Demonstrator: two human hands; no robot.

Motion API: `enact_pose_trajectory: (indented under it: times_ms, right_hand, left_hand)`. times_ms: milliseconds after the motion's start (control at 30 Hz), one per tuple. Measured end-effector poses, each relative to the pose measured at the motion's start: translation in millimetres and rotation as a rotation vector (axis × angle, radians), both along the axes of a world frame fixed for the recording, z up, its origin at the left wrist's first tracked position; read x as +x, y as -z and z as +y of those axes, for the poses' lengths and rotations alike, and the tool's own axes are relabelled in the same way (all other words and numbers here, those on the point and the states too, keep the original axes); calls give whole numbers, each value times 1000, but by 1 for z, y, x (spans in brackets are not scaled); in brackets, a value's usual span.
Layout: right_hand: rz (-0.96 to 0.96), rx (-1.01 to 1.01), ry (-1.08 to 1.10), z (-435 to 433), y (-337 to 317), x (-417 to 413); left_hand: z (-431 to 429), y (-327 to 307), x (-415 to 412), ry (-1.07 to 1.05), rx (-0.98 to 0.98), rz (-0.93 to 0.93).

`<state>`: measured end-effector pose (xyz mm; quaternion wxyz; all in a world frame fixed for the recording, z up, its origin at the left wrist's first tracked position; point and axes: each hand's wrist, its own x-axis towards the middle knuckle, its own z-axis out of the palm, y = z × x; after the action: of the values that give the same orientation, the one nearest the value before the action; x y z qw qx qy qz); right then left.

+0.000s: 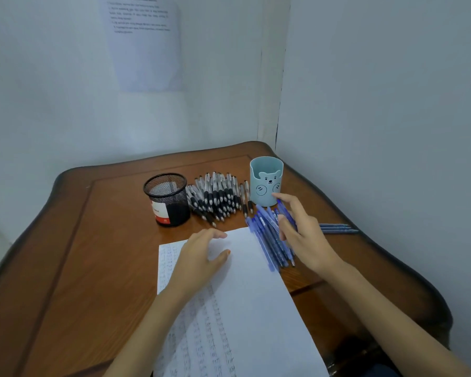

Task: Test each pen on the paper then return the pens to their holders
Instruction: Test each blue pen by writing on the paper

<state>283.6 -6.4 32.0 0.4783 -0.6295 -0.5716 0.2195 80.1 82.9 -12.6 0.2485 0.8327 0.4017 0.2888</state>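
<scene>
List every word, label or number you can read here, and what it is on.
None is legible.
Sheet on the wall: printed lines, too blurred.
Paper on the table: handwritten columns, too small.
Black mesh holder: red and white label, print blurred.
Blue bear holder: a bear face, no words.

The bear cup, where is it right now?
In the head view, the bear cup stands upright at the table's far right, beside the black pens, just beyond the right hand.
</scene>
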Motion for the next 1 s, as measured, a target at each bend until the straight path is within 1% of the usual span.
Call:
enact_pose_trajectory:
  times_ms: [200,267,333,400,467,500,533,600,667,733,833,900,1000]
  right_hand:
    - [120,-27,-11,16,0,-27]
    - [221,-19,-15,20,1,-36]
    - [470,3,25,26,1,-42]
    - [853,-41,66,34,-5,-46]
    - [1272,-139,6,41,-9,-49]
    - [1388,-179,-34,45,-8,-51]
    - [1388,-219,-54,48,-4,-53]
    - [1231,-287,-23,54,5,-61]
    - [1159,-306,28,58,12,-68]
    - [1100,-299,47,61,17,-73]
    - [908,-276,34,64,20,-80]
    - [801,-250,63,68,22,-83]
    - [786,-188,92,75,25,-84]
  left_hand:
    - [13,-6,-28,22,-15,61]
    - [17,-6,-36,50,-37,98]
    - [21,-5,-45,88,-70,122]
    - [23,-5,-51,126,-109,137]
    - [24,-6,-56,163,-131,173]
    - [24,-6,-57,180,-133,197]
    - [25,-6,-58,196,-135,222]
    - [27,-6,-61,228,-151,269]
    - [29,-7,-63,257,-166,293]
    - [29,-8,-64,266,-148,295]
    - [29,-6,-64,249,-93,313]
    - [30,-6,-64,236,-69,316]
    - [30,-5,-65,233,-65,315]
